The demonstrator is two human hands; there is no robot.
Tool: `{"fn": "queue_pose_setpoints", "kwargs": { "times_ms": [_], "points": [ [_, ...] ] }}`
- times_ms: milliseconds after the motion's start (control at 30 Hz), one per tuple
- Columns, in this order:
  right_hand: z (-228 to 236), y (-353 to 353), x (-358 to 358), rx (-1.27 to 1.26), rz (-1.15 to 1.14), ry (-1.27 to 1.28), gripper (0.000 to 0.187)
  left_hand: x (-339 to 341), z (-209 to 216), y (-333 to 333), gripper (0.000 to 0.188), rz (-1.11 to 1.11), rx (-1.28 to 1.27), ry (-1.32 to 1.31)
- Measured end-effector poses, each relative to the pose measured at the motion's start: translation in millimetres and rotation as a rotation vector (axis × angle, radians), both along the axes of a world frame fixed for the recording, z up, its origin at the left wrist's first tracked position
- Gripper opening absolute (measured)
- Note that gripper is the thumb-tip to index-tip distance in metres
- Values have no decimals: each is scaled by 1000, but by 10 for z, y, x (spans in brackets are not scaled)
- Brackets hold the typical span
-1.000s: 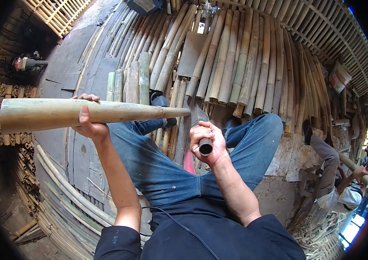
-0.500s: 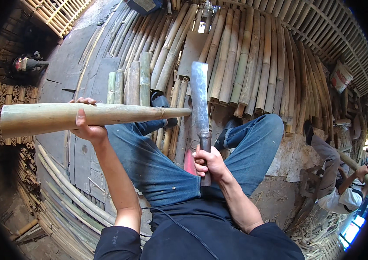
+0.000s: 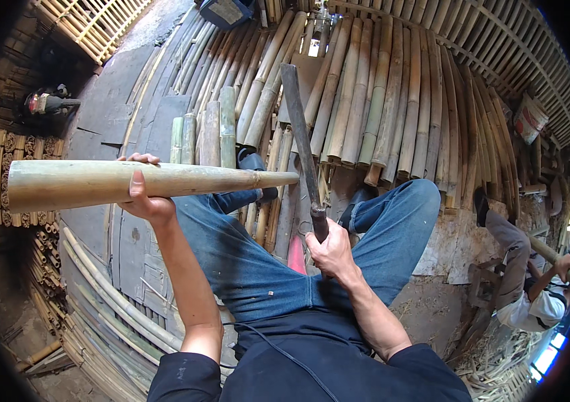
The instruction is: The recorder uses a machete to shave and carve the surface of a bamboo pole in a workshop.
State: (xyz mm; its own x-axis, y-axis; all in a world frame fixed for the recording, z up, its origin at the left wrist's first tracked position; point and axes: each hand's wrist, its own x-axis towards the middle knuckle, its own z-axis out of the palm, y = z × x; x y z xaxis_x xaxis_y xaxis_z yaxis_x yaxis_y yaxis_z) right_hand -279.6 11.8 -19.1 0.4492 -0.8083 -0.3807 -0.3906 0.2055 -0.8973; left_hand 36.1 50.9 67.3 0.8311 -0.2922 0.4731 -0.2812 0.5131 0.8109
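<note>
My left hand [image 3: 143,199] grips a thick bamboo pole [image 3: 97,183] from below and holds it level, its narrow end pointing right over my left knee. My right hand [image 3: 330,253] is closed around the dark handle of a long flat-bladed knife [image 3: 300,142]. The blade stands nearly upright, leaning a little left, with its edge just right of the pole's tip. I sit with both legs in blue jeans [image 3: 251,268] spread under the pole and knife.
Many cut bamboo poles [image 3: 379,107] lie side by side ahead of me, with shorter green pieces [image 3: 211,127] at the left. Bundles of thin bamboo [image 3: 10,194] are stacked at the far left. Another person [image 3: 526,295] sits at the right holding a pole.
My right hand has swung the knife from pointing at the camera to standing upright, then tilted its blade left beside the pole's tip. The pole has stayed level in my left hand.
</note>
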Motion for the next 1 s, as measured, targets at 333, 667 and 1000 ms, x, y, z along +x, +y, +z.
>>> {"fn": "queue_pose_setpoints", "kwargs": {
  "times_ms": [333,667,1000],
  "points": [
    [-30,-104,-118,-161,82,-31,18,-73,46,-31,51,9,-11,-21],
    [-1,-270,-362,-172,119,-100,29,-156,44,-101,51,154,25,-21],
    [147,-198,22,-94,106,-382,48,17,-2,-131,46,131,48,-63]
  ]
}}
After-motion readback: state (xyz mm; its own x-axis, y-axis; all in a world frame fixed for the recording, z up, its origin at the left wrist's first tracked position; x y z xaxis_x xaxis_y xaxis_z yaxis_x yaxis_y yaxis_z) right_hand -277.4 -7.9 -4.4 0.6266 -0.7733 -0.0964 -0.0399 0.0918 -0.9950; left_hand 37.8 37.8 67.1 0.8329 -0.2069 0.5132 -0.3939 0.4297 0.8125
